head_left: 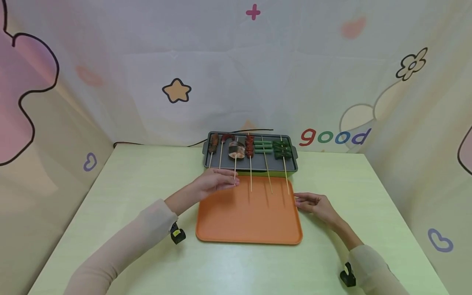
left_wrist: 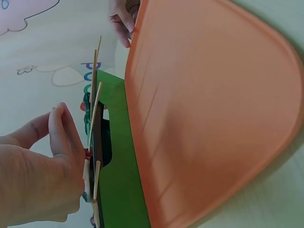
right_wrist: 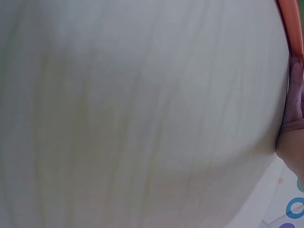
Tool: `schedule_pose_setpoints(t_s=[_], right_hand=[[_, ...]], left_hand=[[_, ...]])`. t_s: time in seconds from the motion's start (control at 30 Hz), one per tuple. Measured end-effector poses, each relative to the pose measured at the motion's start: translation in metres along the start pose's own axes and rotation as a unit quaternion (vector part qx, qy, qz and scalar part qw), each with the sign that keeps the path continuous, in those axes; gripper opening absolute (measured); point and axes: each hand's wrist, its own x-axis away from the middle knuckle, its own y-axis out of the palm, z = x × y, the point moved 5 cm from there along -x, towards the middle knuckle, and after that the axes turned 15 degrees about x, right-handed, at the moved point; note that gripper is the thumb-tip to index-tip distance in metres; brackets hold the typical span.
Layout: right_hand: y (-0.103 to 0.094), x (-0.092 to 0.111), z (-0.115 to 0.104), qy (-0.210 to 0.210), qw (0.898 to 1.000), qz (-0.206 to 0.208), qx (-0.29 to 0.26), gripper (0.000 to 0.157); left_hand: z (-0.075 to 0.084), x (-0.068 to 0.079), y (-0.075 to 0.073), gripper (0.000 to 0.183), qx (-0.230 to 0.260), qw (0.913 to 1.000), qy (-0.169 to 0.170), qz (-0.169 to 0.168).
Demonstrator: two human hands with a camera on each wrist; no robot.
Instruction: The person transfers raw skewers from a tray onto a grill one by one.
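Note:
My left hand (head_left: 215,180) pinches the lower stick of a skewer bearing a banded fish piece (head_left: 237,150) over the grill's front edge; the fingertip contact is partly hidden. In the left wrist view the thumb and fingers of this hand (left_wrist: 42,166) come together beside the sticks. My right hand (head_left: 317,207) touches the right rim of an orange tray (head_left: 248,221) with nearly straight fingers. The dark grill pan (head_left: 243,164) bears several skewers: a brown sausage (head_left: 213,143), a curled shrimp (head_left: 227,137), red meat (head_left: 249,146), green beans (head_left: 263,146) and dark green pieces (head_left: 282,150).
Beneath the pan is a green base (left_wrist: 118,152), directly behind the tray. Several sticks overhang the tray's back edge. A black cord (head_left: 197,143) runs behind the pan along the wall cloth (head_left: 217,102). Pale green tabletop (head_left: 155,164) surrounds the tray.

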Motion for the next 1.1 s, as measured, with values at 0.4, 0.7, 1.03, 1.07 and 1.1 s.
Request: schedule_pose_setpoints(t_s=[0.4, 0.7, 1.03, 1.07, 1.1], right_hand=[[-0.002, 0.0, -0.002, -0.001, 1.0, 0.002, 0.014, 0.046], [-0.001, 0.001, -0.005, -0.005, 1.0, -0.001, 0.011, 0.046], [-0.001, -0.001, -0.001, 0.002, 1.0, 0.0, 0.006, 0.046], [-0.001, 0.0, -0.001, 0.001, 1.0, -0.001, 0.009, 0.046], [-0.001, 0.001, -0.001, 0.0, 1.0, 0.0, 0.011, 0.046]], left_hand=[[0.0, 0.007, 0.002, 0.044, -0.121, 0.9884, 0.077, 0.05], [-0.004, 0.006, 0.0, 0.041, -0.199, 0.9699, 0.118, 0.077], [-0.007, 0.016, 0.006, 0.038, -0.327, 0.9248, 0.169, 0.095], [-0.007, 0.017, 0.006, 0.038, -0.328, 0.9245, 0.169, 0.096], [-0.007, 0.018, 0.005, 0.037, -0.331, 0.9233, 0.17, 0.096]])
